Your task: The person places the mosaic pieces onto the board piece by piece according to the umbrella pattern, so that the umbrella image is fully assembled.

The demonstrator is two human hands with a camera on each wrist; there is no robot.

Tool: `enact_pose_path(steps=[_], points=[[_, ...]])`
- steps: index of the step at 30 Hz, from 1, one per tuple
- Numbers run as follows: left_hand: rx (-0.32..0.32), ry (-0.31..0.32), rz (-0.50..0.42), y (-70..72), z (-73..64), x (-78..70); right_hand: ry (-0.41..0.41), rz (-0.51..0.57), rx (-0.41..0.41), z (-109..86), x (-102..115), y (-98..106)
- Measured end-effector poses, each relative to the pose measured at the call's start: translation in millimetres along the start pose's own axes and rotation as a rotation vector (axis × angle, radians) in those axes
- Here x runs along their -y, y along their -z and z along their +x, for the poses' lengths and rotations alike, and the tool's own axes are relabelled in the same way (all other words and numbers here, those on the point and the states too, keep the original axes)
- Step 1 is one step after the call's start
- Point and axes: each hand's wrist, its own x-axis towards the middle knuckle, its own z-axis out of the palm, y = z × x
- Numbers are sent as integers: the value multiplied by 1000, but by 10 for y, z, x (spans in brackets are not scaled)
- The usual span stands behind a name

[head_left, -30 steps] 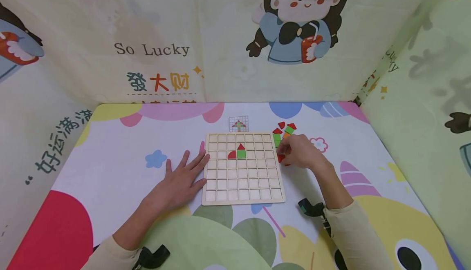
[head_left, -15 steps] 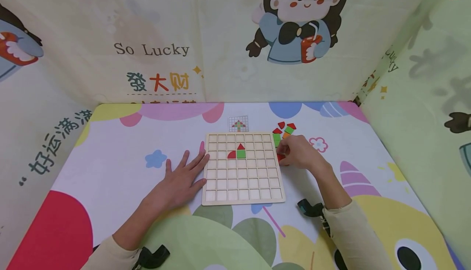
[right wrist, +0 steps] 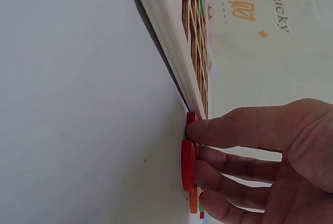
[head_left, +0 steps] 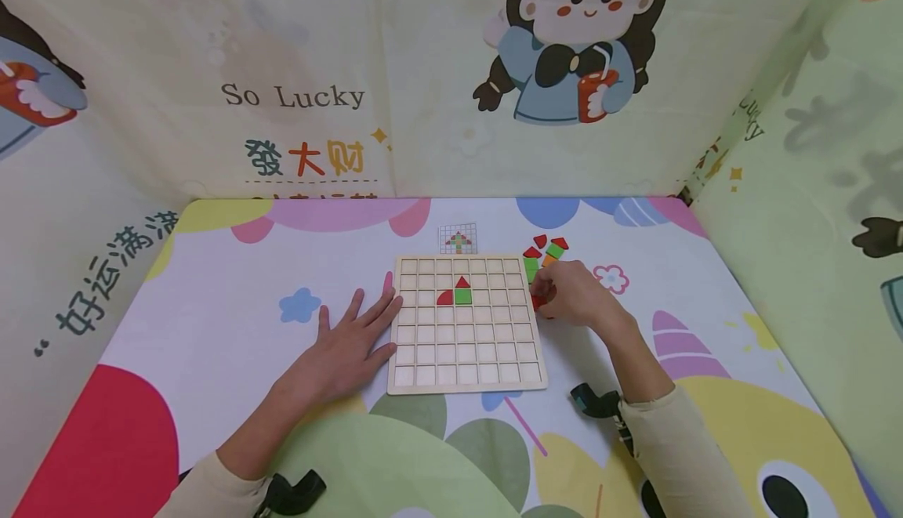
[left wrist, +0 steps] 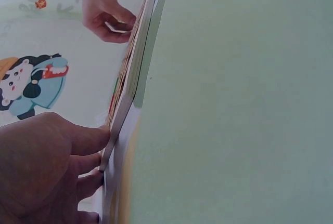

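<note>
Head view: my left hand [head_left: 350, 348] lies flat, fingers spread, at the left edge of the wooden grid board [head_left: 468, 389]; gripping nothing. Three pieces sit in cells: red triangle [head_left: 462, 283], green square [head_left: 462, 296] right under it, red quarter-round [head_left: 445, 298] left of the square. Pattern card [head_left: 458, 240] lies just beyond the far edge. My right hand [head_left: 577, 292] is at the board's right edge, fingers bent over the loose pile: green pieces [head_left: 531, 267], orange piece [head_left: 548, 260], red ones. The hand hides part of the pile, so a wrong shape could get picked, I'd judge.

Left wrist view: my thumb touches the board's side, other fingers along it. Light contact only; if I bump the far side, the board could slide and the placed pieces shift.

Right wrist view: my thumb is on a small red piece [right wrist: 191, 116] by the board's corner; fingers behind a curved-edge red piece [right wrist: 188, 167]. Can't tell if I've actually pinched either. Pieces are thin and crowded: likely risks are dragging two at once, or a slip off the edge because my fingertips can't get under.
</note>
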Motion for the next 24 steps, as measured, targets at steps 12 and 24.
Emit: enact_pose_path(steps=[12,24], points=[[4,5,11,-7,10,1,22,-8,-13,2,-14,-9],[7,3,12,-13,14,13,6,-6,-4,-25,6,25]])
